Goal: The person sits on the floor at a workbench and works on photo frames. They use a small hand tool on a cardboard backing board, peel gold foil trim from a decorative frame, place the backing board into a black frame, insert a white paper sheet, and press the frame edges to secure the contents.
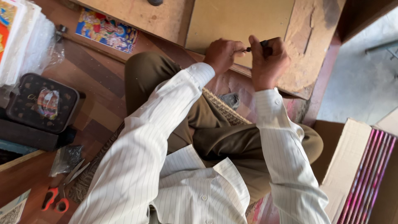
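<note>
Both hands pinch a thin dark tool (253,48) — left hand (222,54) at its tip, right hand (268,60) fingers closed around its handle — likely light, stiff.

Slim dark tool (253,47) mostly buried within right hand's (268,62) grip, working tip masked by left hand (222,54), kind indeterminate, white paper stack (20,41) cropped at left edge, pink-striped flat packs (367,174) cropped at right edge, red-handled scissors (58,199) partly blurred.
</note>
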